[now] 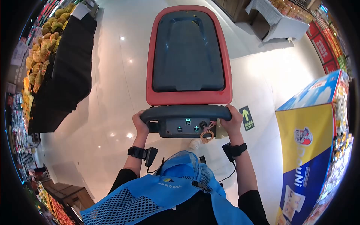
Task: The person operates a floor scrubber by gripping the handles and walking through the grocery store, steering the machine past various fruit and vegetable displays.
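In the head view, a walk-behind floor scrubber (pixel 189 52) with a red rim and dark grey lid stands straight ahead of me. Its dark curved handlebar (pixel 186 111) runs across its near side. My left hand (pixel 140 122) is wrapped round the bar's left end, and my right hand (pixel 233 118) grips the right end. Between them sits a control panel (pixel 180 127) with small green lights. A key ring with a beaded loop (pixel 207 136) hangs from the panel's right side, close to my right hand. Straps with small black devices are on both wrists.
Pale glossy floor (pixel 116 71) surrounds the machine. Spiky fruit (pixel 45 47) is heaped on a black-draped stand (pixel 71 67) at left. A yellow-and-blue display box (pixel 305 146) stands at right, near a green exit floor sign (pixel 246 118). A cloth-covered table (pixel 279 22) is at far right.
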The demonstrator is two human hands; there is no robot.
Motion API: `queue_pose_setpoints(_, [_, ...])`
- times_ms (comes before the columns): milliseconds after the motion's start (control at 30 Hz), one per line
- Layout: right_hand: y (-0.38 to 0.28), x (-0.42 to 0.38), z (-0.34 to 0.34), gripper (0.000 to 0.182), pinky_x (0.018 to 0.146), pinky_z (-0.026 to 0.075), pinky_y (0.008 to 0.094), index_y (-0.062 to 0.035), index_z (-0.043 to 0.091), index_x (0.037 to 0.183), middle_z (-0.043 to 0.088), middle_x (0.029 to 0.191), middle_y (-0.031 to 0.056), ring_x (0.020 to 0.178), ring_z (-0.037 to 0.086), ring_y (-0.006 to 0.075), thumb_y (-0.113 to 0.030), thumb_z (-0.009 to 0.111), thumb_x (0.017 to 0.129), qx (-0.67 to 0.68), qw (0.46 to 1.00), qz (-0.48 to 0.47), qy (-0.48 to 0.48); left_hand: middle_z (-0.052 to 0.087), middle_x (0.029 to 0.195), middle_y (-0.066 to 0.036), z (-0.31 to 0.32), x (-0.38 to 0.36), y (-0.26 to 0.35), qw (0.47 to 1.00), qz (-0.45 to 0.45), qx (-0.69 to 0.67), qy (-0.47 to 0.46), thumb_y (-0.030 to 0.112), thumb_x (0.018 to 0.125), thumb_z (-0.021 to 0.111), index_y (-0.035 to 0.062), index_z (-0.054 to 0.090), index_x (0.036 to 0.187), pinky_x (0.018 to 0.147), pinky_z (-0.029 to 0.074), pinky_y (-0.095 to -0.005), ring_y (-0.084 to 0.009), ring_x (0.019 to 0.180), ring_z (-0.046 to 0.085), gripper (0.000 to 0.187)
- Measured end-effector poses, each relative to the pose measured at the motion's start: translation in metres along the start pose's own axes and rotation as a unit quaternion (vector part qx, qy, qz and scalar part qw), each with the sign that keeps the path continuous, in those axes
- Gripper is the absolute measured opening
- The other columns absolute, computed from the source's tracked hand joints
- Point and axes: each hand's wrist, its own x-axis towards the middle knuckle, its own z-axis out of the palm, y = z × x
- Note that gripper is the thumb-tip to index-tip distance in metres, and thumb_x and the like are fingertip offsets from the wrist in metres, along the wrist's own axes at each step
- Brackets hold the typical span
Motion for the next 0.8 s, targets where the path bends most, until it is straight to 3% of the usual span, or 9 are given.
queue_pose_setpoints(100, [-0.003,0.055,0.008,0.038,0.059,0.048,0.0309,-0.0034,0.055,0.087,0.057,0.074,0.0121,0.066,0.059,0.0292,0.002,0.063,0.050,-0.007,1.000,0.013,0.026,0.055,0.058,-0.006,0.015,0.055,0.017,1.000,0.000,0.023,-0.015,0.022,0.079,0.029,-0.0043,0.055,0.063,0.056,0.041,-0.0270,-0.0131,0.057,0.051,0.040])
queue_pose_setpoints(167, [0.022,0.102,0.011,0.037,0.059,0.047,0.0310,-0.0034,0.055,0.088,0.057,0.074,0.0127,0.066,0.059,0.0293,0.002,0.061,0.052,-0.010,1.000,0.003,0.009,0.058,0.066,-0.011,0.039,0.088,0.011,0.984,0.060,0.166,-0.033,0.028,0.083,0.023,-0.0051,0.056,0.081,0.053,0.046,-0.0272,-0.0178,0.056,0.055,0.047])
queue_pose_setpoints(300, [0.028,0.167,0.031,0.040,0.060,0.048,0.0307,-0.0041,0.055,0.093,0.059,0.074,0.0135,0.068,0.060,0.0292,0.001,0.062,0.054,0.000,0.999,0.036,-0.003,0.058,0.063,-0.010,0.074,0.139,0.058,0.983,0.044,0.166,-0.060,0.027,0.082,0.024,-0.0055,0.057,0.078,0.051,0.046,-0.0263,-0.0169,0.053,0.055,0.047])
queue_pose_setpoints(333, [0.044,0.189,0.034,0.042,0.061,0.048,0.0308,-0.0050,0.056,0.096,0.059,0.075,0.0138,0.069,0.061,0.0295,0.001,0.063,0.054,0.007,0.999,0.036,-0.009,0.056,0.054,-0.008,0.097,0.152,0.066,0.991,0.043,0.126,-0.032,0.020,0.078,0.032,-0.0042,0.058,0.063,0.048,0.042,-0.0248,-0.0132,0.050,0.053,0.038])
queue_pose_setpoints(467, [0.097,0.268,0.046,0.042,0.061,0.048,0.0312,-0.0051,0.056,0.094,0.059,0.075,0.0137,0.068,0.061,0.0297,0.002,0.063,0.053,0.004,1.000,-0.002,-0.019,0.056,0.053,-0.008,0.156,0.205,0.063,0.995,0.040,0.096,-0.003,0.019,0.078,0.033,-0.0042,0.060,0.064,0.048,0.042,-0.0253,-0.0142,0.050,0.054,0.038])
queue_pose_setpoints(500, [0.079,0.270,0.054,0.041,0.061,0.048,0.0314,-0.0049,0.055,0.093,0.059,0.075,0.0137,0.068,0.061,0.0299,0.002,0.063,0.053,0.008,0.999,0.026,-0.020,0.056,0.053,-0.008,0.144,0.216,0.081,0.993,0.020,0.113,-0.010,0.019,0.078,0.033,-0.0042,0.060,0.064,0.048,0.042,-0.0253,-0.0142,0.050,0.054,0.038])
queue_pose_setpoints(567, [0.100,0.309,0.060,0.039,0.060,0.048,0.0316,-0.0047,0.055,0.092,0.059,0.075,0.0138,0.068,0.061,0.0300,0.001,0.063,0.054,0.018,0.999,0.031,-0.037,0.057,0.053,-0.009,0.177,0.247,0.090,0.973,0.080,0.216,0.029,0.018,0.076,0.035,-0.0039,0.061,0.065,0.049,0.042,-0.0264,-0.0144,0.050,0.054,0.036])
queue_pose_setpoints(700, [0.153,0.386,0.082,0.038,0.060,0.048,0.0321,-0.0043,0.055,0.090,0.059,0.074,0.0142,0.068,0.060,0.0306,0.000,0.064,0.054,0.019,0.999,0.009,-0.050,0.058,0.056,-0.014,0.223,0.304,0.068,0.930,0.153,0.326,0.073,0.014,0.073,0.041,-0.0016,0.062,0.067,0.052,0.043,-0.0305,-0.0203,0.054,0.058,0.027])
queue_pose_setpoints(800, [0.164,0.406,0.092,0.037,0.060,0.048,0.0322,-0.0047,0.055,0.090,0.059,0.074,0.0142,0.068,0.060,0.0309,-0.001,0.065,0.055,0.012,0.998,0.020,-0.058,0.058,0.059,-0.017,0.235,0.328,0.073,0.922,0.127,0.364,0.044,0.013,0.071,0.045,-0.0006,0.063,0.068,0.054,0.043,-0.0315,-0.0244,0.056,0.059,0.023])
